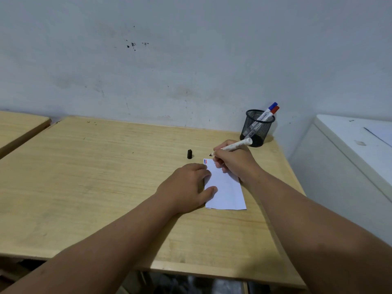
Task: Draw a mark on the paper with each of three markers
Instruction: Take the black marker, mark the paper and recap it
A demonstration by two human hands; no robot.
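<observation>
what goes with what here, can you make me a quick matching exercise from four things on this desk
Things:
1. black cap
2. uncapped marker
3. blue-capped marker
4. paper

States:
A. standing in the mesh cup
B. held in the right hand
C. pinned flat under the left hand
D. standing alone on the desk

Pairs: 1-D, 2-B, 3-A, 4-C

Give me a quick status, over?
Left hand flat, pinning paper. Right hand grips uncapped black marker, tip beyond paper's far corner. Red and blue marks already down. Black cap lying clear; nothing blocking.
</observation>
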